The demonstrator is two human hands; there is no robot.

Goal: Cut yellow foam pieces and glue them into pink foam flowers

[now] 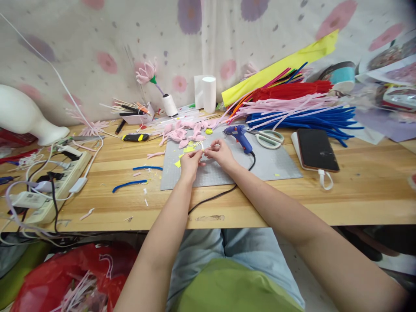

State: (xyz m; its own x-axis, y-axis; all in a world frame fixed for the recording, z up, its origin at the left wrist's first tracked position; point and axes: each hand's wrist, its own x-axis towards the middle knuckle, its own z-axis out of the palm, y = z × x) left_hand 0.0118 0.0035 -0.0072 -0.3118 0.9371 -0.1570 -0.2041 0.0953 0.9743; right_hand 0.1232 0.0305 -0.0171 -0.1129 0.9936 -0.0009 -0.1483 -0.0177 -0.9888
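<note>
My left hand (pixel 191 164) and my right hand (pixel 221 154) meet over the grey cutting mat (pixel 260 171), fingertips pinched together. Between them a thin pale strip (pixel 202 145) sticks up; its lower part is hidden by the fingers. Just beyond my hands lie pink pipe-cleaner petals (pixel 178 133) in a loose heap. Yellow paper scraps (pixel 177 164) are scattered beside my left hand. To the right of my right hand, a blue glue gun (pixel 238 136) lies on the mat, near scissors (pixel 269 139) with pale handles.
Bundles of blue pipe cleaners (pixel 302 120) and red ones (pixel 292 90) fill the back right. A black phone-like device (pixel 317 149) lies at right. A power strip (pixel 61 186) with tangled cables stands at left. A pink flower (pixel 147 73) stands in a white spool (pixel 169 105).
</note>
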